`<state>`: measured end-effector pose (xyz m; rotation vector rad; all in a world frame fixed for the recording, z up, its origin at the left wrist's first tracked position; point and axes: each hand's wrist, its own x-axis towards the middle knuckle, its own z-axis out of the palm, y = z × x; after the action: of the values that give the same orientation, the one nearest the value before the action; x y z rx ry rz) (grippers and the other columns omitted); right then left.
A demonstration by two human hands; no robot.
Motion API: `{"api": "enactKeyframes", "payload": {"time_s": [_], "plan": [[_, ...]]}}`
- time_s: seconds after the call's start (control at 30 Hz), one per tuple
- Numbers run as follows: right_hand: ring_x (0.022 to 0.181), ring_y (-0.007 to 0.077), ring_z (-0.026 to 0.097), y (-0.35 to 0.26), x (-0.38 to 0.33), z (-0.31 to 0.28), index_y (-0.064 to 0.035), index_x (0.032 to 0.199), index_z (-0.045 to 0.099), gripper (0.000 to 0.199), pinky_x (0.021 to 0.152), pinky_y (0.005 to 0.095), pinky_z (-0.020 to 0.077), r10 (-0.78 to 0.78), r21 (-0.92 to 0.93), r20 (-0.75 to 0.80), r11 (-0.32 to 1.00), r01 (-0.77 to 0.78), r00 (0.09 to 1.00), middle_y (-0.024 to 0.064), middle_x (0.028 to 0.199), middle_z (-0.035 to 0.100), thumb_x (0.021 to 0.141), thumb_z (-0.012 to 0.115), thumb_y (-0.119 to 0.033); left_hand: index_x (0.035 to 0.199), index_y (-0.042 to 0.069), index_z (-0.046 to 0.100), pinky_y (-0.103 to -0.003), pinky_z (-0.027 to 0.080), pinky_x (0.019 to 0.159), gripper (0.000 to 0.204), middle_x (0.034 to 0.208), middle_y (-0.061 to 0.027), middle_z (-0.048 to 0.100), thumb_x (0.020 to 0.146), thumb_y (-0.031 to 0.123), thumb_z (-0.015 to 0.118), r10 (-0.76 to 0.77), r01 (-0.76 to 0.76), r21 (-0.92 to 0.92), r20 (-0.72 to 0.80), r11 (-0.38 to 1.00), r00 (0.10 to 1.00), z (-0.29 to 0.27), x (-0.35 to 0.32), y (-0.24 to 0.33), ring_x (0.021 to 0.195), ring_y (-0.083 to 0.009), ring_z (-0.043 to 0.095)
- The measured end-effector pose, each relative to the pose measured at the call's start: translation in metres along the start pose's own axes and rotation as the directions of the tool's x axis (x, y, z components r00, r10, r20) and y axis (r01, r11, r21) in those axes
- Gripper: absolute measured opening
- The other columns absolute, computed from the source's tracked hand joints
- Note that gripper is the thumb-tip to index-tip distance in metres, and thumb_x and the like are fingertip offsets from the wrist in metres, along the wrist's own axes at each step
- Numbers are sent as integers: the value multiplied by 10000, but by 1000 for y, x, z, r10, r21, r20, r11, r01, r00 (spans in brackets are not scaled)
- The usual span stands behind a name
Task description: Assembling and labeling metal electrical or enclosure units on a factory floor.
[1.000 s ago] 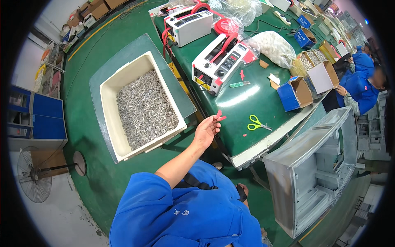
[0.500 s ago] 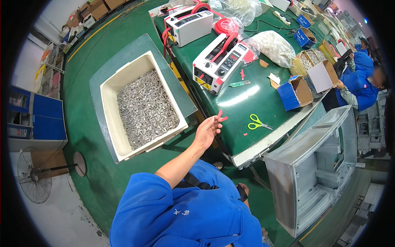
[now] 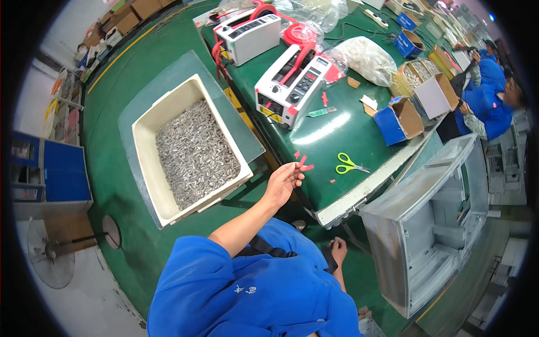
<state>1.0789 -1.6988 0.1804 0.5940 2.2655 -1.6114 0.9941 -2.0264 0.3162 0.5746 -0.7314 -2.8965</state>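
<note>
My left hand [image 3: 285, 182] is held up at the near left corner of the green table [image 3: 331, 194]. Its thumb and fingertips pinch small red tape strips [image 3: 306, 165], which stick out past the fingers. Lower down, beside my body, my right hand [image 3: 338, 250] has loosely bent fingers, and I see nothing in it. Scissors with yellow-green handles [image 3: 345, 163] lie right of my left hand. Small red scraps [image 3: 297, 154] are on the tabletop near the fingers. Farther back stands a white tape dispenser [image 3: 292, 84] with red tape in it.
At left, a cream bin [image 3: 238, 177] holds many small metal parts. A second dispenser [image 3: 250, 39], a plastic bag of pale pieces [image 3: 368, 59], a green-handled cutter [image 3: 321, 112] and a blue carton [image 3: 390, 126] sit farther back. A grey metal housing [image 3: 387, 253] stands right; co-workers [image 3: 485, 112] are beyond.
My right hand has come up into fuller view beside my body. My left hand still pinches the red strips and has dropped slightly. The table scene has shifted a little left.
</note>
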Motion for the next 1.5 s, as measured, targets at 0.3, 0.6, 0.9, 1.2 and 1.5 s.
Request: {"api": "enactKeyframes", "payload": {"time_s": [0.3, 0.6, 0.9, 1.2, 1.5], "plan": [[758, 108, 555, -211, -47, 35, 14, 922, 545, 130, 707, 225, 448, -219, 437, -32, 875, 210, 975, 63, 840, 579, 798, 540, -24, 957, 0, 508, -236, 437, 612, 188, 912, -111, 579, 862, 149, 445, -378, 367, 92, 164, 926, 911, 39, -23, -45, 730, -137, 537], [792, 101, 523, -197, -89, 10, 15, 933, 516, 154, 732, 217, 417, -64, 614, -291, 753, 237, 955, 58, 858, 553, 783, 550, 8, 1001, -23, 478, -242, 452, 634, 216, 954, -144, 560, 868, 140, 426, -698, 652, 250, 291, 716, 655, 62, -41, -96, 774, -150, 545], [753, 93, 511, -163, -145, -41, 8, 896, 506, 98, 706, 214, 418, -34, 694, -421, 631, 346, 907, 44, 820, 538, 800, 528, 2, 975, 6, 506, -242, 443, 635, 196, 929, -124, 574, 849, 151, 469, -782, 611, 495, 305, 617, 543, 96, -101, -138, 772, -142, 542], [742, 92, 507, -86, -226, -150, -3, 863, 492, 58, 692, 213, 420, -135, 532, -587, 679, 506, 798, 48, 831, 523, 815, 513, -28, 968, 22, 507, -249, 427, 663, 159, 897, -96, 579, 840, 112, 478, -767, 446, 653, 350, 612, 538, 136, -223, -234, 773, -133, 531], [708, 81, 478, -48, -266, -225, -13, 853, 467, 35, 632, 193, 405, -103, 373, -830, 628, 683, 548, 60, 866, 495, 823, 485, -16, 942, 6, 529, -212, 430, 604, 144, 936, -102, 593, 823, 87, 521, -715, 171, 764, 465, 622, 522, 191, -288, -307, 755, -99, 542]]}}
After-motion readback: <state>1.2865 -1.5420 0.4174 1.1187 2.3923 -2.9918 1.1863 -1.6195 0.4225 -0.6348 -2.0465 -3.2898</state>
